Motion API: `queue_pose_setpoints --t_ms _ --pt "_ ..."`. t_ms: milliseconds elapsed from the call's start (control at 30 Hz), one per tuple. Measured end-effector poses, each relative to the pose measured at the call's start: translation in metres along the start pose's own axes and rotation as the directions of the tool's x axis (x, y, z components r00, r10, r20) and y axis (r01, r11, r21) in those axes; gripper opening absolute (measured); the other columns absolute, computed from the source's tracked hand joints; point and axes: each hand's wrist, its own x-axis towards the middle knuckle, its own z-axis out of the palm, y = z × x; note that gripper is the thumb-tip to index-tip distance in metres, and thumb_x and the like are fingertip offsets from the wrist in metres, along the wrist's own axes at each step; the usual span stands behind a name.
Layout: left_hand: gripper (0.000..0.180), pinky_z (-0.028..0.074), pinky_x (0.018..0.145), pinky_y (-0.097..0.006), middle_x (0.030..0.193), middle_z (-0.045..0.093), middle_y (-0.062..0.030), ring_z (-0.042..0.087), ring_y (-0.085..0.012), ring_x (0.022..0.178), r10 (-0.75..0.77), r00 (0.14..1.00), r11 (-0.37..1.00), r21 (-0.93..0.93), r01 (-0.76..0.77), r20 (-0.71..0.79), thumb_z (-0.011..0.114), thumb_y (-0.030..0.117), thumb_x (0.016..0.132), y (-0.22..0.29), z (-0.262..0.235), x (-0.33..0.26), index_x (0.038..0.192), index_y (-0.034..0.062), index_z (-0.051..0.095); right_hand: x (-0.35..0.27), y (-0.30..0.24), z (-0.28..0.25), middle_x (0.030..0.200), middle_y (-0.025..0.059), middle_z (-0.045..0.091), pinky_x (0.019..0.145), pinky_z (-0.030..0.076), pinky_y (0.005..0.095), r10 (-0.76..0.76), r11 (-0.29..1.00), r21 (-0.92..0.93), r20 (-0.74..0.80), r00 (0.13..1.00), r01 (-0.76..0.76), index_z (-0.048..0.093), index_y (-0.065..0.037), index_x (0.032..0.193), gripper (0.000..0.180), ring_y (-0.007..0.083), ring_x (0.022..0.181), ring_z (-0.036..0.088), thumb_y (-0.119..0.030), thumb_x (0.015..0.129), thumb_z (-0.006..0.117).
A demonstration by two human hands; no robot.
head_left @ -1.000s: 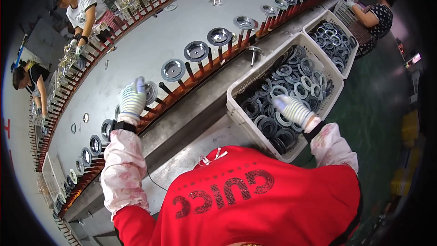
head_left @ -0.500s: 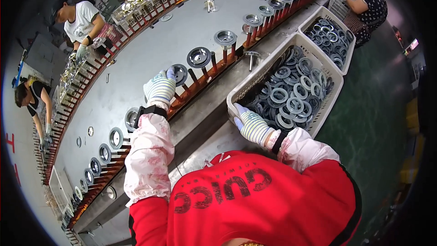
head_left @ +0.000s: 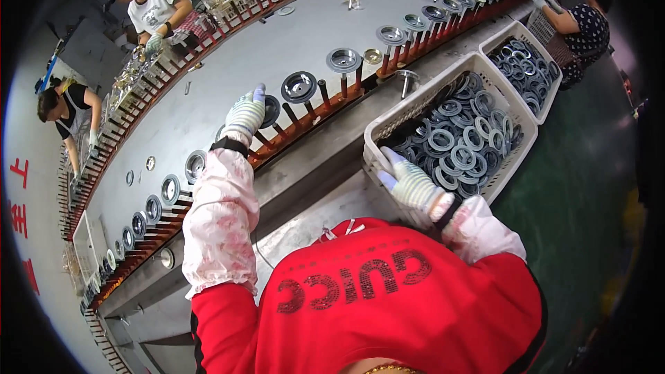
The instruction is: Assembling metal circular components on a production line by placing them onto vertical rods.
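My left hand [head_left: 245, 117], in a striped knit glove, is closed at the edge of a dark round flanged piece [head_left: 270, 111] that tops a peg at the table's edge. The glove hides part of that piece. My right hand [head_left: 415, 187], gloved alike, rests at the near left corner of a pale plastic basket [head_left: 377, 128], its fingers apart. Many grey rings [head_left: 463, 157] fill this basket. Beyond my left hand, a wider dark flanged disc [head_left: 299, 87] and a grey one [head_left: 343, 60] sit on their own pegs.
The curved grey table [head_left: 228, 62] is edged with dark-tipped red pegs. A second basket [head_left: 542, 114] of rings adjoins the first. A metal stemmed piece [head_left: 409, 82] lies on the ledge. Two people work across the table; another person [head_left: 585, 21] is at the far right.
The whole view has shifted, so the baskets appear further right. My right hand's fingers have spread and drawn slightly inward over the basket corner. My left hand stays at the same flanged piece.
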Motion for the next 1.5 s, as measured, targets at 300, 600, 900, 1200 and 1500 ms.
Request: queue_pose_setpoints --t_ms 300,600,900,1200,1500 --pt "0.059 0.048 0.105 -0.047 0.126 0.067 -0.0231 0.063 -0.0383 0.12 -0.153 0.981 0.987 0.038 0.158 -0.115 0.029 0.044 0.108 0.001 -0.017 -0.038 0.121 0.0038 0.07 -0.14 0.06 -0.164 0.129 0.0186 0.065 0.099 0.05 0.0385 0.551 0.765 0.464 -0.113 0.827 -0.446 0.048 -0.001 0.147 0.054 0.0275 0.112 0.064 -0.038 0.107 0.053" --pt "0.047 0.05 0.098 -0.05 0.118 0.071 -0.0184 0.066 -0.0372 0.113 -0.02 0.97 0.991 0.123 0.051 -0.241 0.04 0.045 0.105 -0.029 -0.015 -0.029 0.12 0.0114 0.07 -0.227 0.104 -0.345 0.125 0.0276 0.066 0.102 0.048 0.0504 0.439 0.456 -0.511 -0.583 0.683 -0.729 0.061 -0.008 0.133 0.043 0.0462 0.118 0.06 -0.038 0.102 0.055" --pt "0.048 0.041 0.108 -0.049 0.132 0.065 -0.0145 0.058 -0.0359 0.124 0.331 0.82 0.941 0.096 -0.325 -0.466 0.054 0.039 0.099 0.072 0.024 -0.003 0.141 0.0145 0.057 0.044 -0.015 -0.322 0.136 0.026 0.062 0.106 0.047 0.043 -0.037 0.776 -0.626 -0.165 0.986 -0.076 0.049 -0.004 0.146 0.053 0.0409 0.127 0.059 -0.034 0.102 0.055" --pt "0.049 0.047 0.106 -0.048 0.135 0.063 -0.018 0.059 -0.0387 0.124 -0.028 0.993 0.999 0.016 0.03 -0.114 0.04 0.043 0.105 0.05 0.001 0.007 0.128 0.0095 0.067 0.205 -0.104 -0.162 0.137 0.0244 0.063 0.108 0.047 0.039 -0.171 0.962 -0.201 0.089 0.981 0.185 0.049 0.0 0.146 0.059 0.0355 0.127 0.061 -0.039 0.101 0.057" --pt "0.046 0.053 0.097 -0.048 0.113 0.072 -0.0184 0.067 -0.0378 0.11 -0.199 0.948 0.976 0.04 0.215 -0.249 0.044 0.043 0.102 0.027 0.015 -0.016 0.112 0.01 0.074 0.304 -0.057 -0.066 0.155 0.0183 0.047 0.119 0.031 0.0474 -0.172 0.79 -0.604 -0.052 0.984 0.106 0.054 -0.01 0.145 0.055 0.035 0.147 0.04 -0.042 0.102 0.045"
